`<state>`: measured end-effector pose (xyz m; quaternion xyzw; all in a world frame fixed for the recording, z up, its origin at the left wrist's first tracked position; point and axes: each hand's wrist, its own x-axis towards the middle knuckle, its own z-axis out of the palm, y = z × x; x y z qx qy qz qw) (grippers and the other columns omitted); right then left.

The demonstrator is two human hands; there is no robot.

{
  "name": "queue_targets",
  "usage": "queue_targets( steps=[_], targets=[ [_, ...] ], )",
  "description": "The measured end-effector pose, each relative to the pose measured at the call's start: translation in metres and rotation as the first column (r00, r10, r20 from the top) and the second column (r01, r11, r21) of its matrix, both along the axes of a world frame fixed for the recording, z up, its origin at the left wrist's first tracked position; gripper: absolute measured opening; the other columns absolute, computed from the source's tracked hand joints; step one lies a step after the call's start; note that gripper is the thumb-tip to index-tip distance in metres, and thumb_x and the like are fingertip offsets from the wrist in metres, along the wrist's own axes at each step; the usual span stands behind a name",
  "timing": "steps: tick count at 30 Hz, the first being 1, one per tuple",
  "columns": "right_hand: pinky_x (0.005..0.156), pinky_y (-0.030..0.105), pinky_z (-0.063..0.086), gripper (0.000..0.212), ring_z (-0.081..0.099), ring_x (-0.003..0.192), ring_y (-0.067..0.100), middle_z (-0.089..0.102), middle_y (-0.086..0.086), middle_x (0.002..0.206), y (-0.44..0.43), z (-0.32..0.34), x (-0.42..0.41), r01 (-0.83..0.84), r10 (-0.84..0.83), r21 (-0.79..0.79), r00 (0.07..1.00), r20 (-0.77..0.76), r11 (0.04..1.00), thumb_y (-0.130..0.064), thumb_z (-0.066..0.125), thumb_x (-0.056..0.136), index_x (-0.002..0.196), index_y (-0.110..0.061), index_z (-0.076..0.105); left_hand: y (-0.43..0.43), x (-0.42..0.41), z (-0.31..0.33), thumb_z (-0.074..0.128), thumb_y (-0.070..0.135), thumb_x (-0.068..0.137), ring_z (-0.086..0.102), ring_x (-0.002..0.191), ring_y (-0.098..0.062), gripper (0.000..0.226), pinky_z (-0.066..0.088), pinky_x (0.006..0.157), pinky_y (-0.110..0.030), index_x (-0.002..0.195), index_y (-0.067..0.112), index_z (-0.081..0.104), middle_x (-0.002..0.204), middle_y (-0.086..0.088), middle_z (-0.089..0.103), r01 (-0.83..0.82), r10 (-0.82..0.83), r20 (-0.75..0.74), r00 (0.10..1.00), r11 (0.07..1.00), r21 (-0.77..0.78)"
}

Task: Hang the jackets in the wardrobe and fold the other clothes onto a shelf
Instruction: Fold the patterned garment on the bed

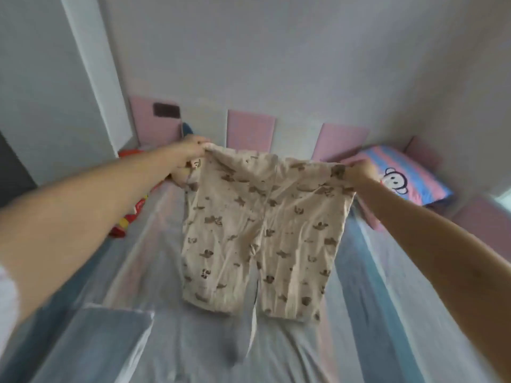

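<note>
Head cam: left hand (190, 156) and right hand (359, 172) each pinch a waistband corner of beige printed pants (260, 233), stretched w/ legs hanging over striped bed sheet (387, 299). Monkey pillow (401, 175) at far right, red item (130, 194) at left by pink wall pads (250, 128).

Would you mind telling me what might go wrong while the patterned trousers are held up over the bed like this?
1. The left hand and right hand each pinch only a waistband corner of the trousers; if one slips, that side would likely drop and bunch.
2. The fabric looks creased, so laying it on the bed without smoothing may fold the wrinkles in.
</note>
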<state>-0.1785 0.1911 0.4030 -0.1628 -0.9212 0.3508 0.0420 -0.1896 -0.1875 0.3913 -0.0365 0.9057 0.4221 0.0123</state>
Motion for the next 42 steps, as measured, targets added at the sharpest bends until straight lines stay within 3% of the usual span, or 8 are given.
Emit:
queue_targets(
  steps=[3,6,13,19,23,33,38,42],
  targets=[
    [0.073,0.027,0.051,0.018,0.067,0.087,0.024,0.071,0.01,0.094,-0.009,0.118,-0.023,0.037,-0.066,-0.081,0.918,-0.391,0.996,-0.02,0.067,0.081,0.096,-0.014,0.075,0.007,-0.032,0.121,0.05,-0.004,0.09,0.056,0.11,-0.027,0.033,0.043,0.083,-0.028,0.119,0.005,0.063,0.12,-0.01,0.061,-0.072,0.079,-0.342,0.936,0.997,0.034],
    [0.071,0.027,0.044,0.021,0.065,0.093,0.027,0.072,0.01,0.1,-0.012,0.191,-0.028,0.043,-0.079,-0.075,0.798,-0.597,0.996,-0.014,0.061,0.083,0.098,-0.016,0.075,0.004,-0.043,0.195,0.044,-0.011,0.087,0.055,0.111,-0.039,0.038,0.047,0.085,-0.041,0.115,0.004,0.065,0.121,-0.018,0.061,-0.122,0.1,-0.566,0.818,0.993,-0.002],
    [0.064,0.025,0.037,0.02,0.06,0.077,0.023,0.071,0.004,0.09,-0.001,0.203,-0.008,0.08,-0.027,0.049,0.738,-0.674,0.996,-0.011,0.057,0.081,0.089,-0.019,0.074,-0.009,-0.023,0.202,0.06,-0.002,0.081,0.056,0.103,-0.035,0.032,0.046,0.084,-0.038,0.109,0.012,0.067,0.111,-0.015,0.062,-0.211,0.002,-0.729,0.684,0.958,-0.195],
    [0.064,0.03,0.037,0.01,0.057,0.084,0.027,0.06,0.001,0.095,0.01,0.075,0.037,-0.054,0.268,0.459,0.869,-0.416,0.887,-0.022,0.06,0.079,0.087,-0.018,0.066,-0.023,0.028,0.064,0.067,0.012,0.075,0.06,0.095,-0.033,0.023,0.048,0.079,-0.04,0.098,0.015,0.068,0.099,-0.012,0.066,-0.16,-0.047,-0.572,0.819,0.938,-0.307],
    [0.058,0.033,0.038,0.013,0.061,0.084,0.034,0.056,0.005,0.1,0.005,-0.06,0.079,-0.336,0.435,0.649,0.9,0.008,0.682,-0.024,0.059,0.085,0.092,-0.014,0.058,-0.029,0.082,-0.069,0.072,0.02,0.067,0.059,0.084,-0.037,0.02,0.045,0.065,-0.038,0.085,0.012,0.072,0.087,-0.017,0.062,-0.045,-0.139,-0.38,0.915,0.898,-0.437],
    [0.064,0.034,0.041,0.032,0.056,0.103,0.025,0.049,0.002,0.118,-0.023,-0.371,0.232,-0.864,0.514,0.292,0.483,0.708,0.41,-0.009,0.05,0.087,0.119,-0.014,0.045,-0.042,0.262,-0.381,0.073,-0.01,0.039,0.06,0.078,-0.031,0.049,0.036,0.063,-0.034,0.068,0.022,0.048,0.077,-0.007,0.057,0.448,-0.368,0.257,0.894,0.695,-0.562],
    [0.075,0.035,0.046,0.04,0.053,0.11,0.025,0.047,0.005,0.121,-0.028,-0.485,0.307,-0.902,0.473,0.087,0.301,0.828,0.423,-0.008,0.054,0.085,0.123,-0.014,0.044,-0.044,0.336,-0.487,0.055,-0.012,0.065,0.057,0.087,-0.028,0.035,0.034,0.061,-0.034,0.078,0.018,0.043,0.088,-0.008,0.054,0.501,-0.285,0.468,0.837,0.743,-0.445],
    [0.062,0.037,0.047,0.045,0.054,0.107,0.03,0.049,0.009,0.118,-0.024,-0.544,0.347,-0.881,0.509,0.052,0.319,0.799,0.47,-0.002,0.061,0.079,0.123,-0.01,0.049,-0.043,0.367,-0.535,0.053,-0.01,0.073,0.056,0.097,-0.031,0.025,0.029,0.06,-0.033,0.092,0.004,0.058,0.096,-0.016,0.057,0.58,-0.292,0.566,0.771,0.689,-0.434]
  ],
)
